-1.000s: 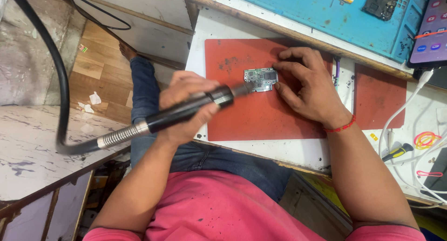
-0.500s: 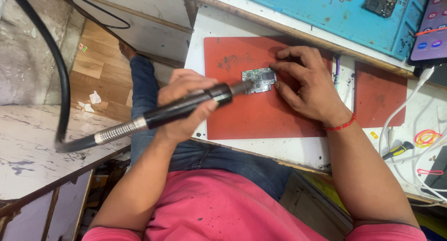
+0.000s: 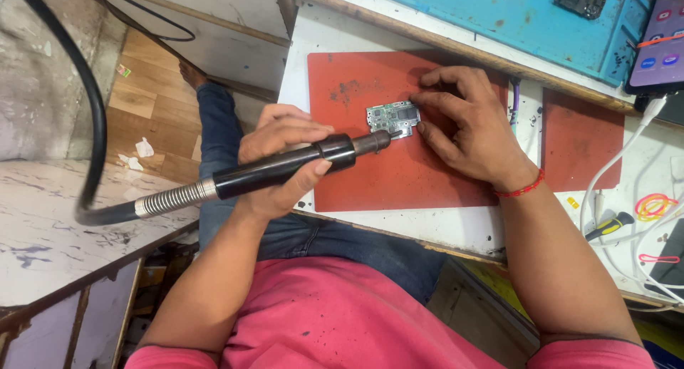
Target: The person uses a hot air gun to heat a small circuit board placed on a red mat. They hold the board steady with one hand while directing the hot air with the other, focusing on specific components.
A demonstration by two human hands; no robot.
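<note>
Small green-and-silver circuit board [image 3: 393, 118] lies flat on the red rubber work mat [image 3: 370, 177], towards the mat's far middle, with the tool's nozzle at its near edge. Near side: left hand [image 3: 281, 159] wrapped closed around the black cylindrical hot-air handpiece [image 3: 285, 168], thumb and fingers gripping the barrel; a ribbed metal collar and a thick black hose [image 3: 89, 127] trail off to the left. Metal nozzle tip points right and meets the board's near-left corner. Right hand [image 3: 470, 130], red thread band at the wrist, rests on the mat to the board's right, fingers spread; fingertips [image 3: 420, 98] pin the board's right edge. Judgement: work on the board is mid-course; board is seated and steadied, tool applied, nothing visibly lifted off. Whether any part has loosened cannot be told. Farther right: second red mat [image 3: 581, 144], white cables [image 3: 605, 177], coloured rubber bands [image 3: 655, 205]. Far edge: blue work mat [image 3: 499, 20].
</note>
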